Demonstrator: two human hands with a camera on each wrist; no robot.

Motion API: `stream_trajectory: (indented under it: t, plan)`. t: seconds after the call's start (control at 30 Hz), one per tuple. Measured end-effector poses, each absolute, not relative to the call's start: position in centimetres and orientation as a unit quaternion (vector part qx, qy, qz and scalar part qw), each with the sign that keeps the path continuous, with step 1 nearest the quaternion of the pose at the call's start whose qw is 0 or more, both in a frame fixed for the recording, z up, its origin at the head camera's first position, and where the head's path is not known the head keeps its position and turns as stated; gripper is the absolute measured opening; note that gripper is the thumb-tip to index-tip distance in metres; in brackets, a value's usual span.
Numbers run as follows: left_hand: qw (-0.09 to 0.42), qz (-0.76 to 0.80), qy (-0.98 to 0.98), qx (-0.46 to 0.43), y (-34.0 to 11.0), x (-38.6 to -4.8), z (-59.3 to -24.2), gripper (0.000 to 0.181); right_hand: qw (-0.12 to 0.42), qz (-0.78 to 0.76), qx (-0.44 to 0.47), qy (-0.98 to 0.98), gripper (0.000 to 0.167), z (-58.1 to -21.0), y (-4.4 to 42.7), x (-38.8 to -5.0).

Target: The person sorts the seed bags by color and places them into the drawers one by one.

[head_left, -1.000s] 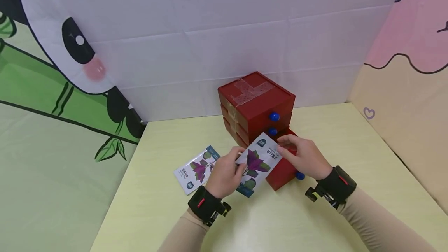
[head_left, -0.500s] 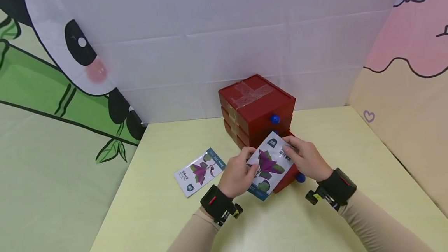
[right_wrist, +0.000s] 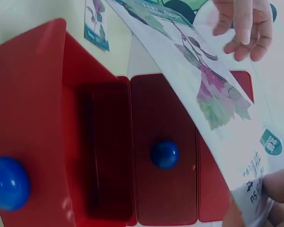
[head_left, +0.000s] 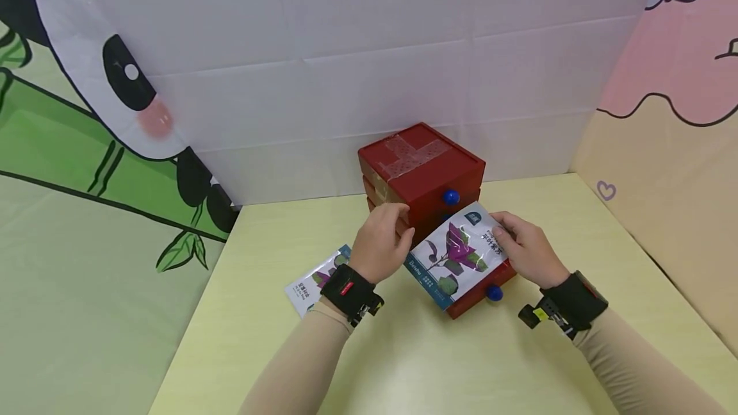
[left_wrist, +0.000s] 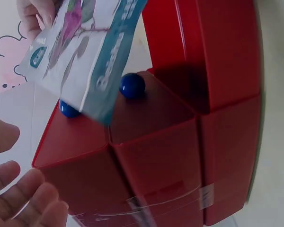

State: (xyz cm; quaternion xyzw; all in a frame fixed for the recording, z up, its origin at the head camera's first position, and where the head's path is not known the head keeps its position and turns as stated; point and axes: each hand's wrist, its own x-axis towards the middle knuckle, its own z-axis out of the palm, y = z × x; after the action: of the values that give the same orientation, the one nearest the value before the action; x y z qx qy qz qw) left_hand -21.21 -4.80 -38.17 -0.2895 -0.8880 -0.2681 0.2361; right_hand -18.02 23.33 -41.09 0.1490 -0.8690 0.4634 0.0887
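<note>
A white seed packet with a purple-leaved plant and a blue band printed on it hangs tilted over the pulled-out drawer. My right hand pinches it at its upper right edge, thumb on the printed face. Just left of the packet, my left hand holds nothing; its loosely bent fingers are apart from the packet in the left wrist view. Beneath is the open red drawer with a blue knob; the part of its inside that shows in the right wrist view is bare.
The red drawer box, taped on top and side, stands near the white back sheet. A second seed packet lies on the table, partly covered by my left hand and wrist. Printed cloths hang on both sides.
The packet has moved right over the drawer and tilted. My left hand has let go of it and drawn up and left; my right hand keeps its pinch and has shifted slightly right.
</note>
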Motion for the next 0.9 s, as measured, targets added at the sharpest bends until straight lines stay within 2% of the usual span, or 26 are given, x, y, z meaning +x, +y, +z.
stream_trajectory:
  t: [0.13, 0.3, 0.6, 0.9]
  plan:
    - [0.266, -0.228, -0.887, -0.300, -4.4, -22.3, -37.0, 0.040, 0.097, 0.457, 0.133, -0.874, 0.036, -40.9, 24.2, -18.1]
    - [0.266, -0.186, -0.895, -0.307, -3.5, -23.4, -35.5, 0.047, 0.103, 0.451, 0.121, -0.878, 0.036, -40.8, 25.2, -18.4]
    - [0.199, -0.114, -0.923, -0.310, -1.9, -25.8, -33.8, 0.063, 0.114, 0.435, 0.091, -0.888, 0.037, -41.0, 26.7, -19.0]
    - [0.137, -0.062, -0.945, -0.290, -0.9, -28.3, -34.0, 0.072, 0.106, 0.441, 0.070, -0.888, 0.037, -41.8, 27.3, -20.0]
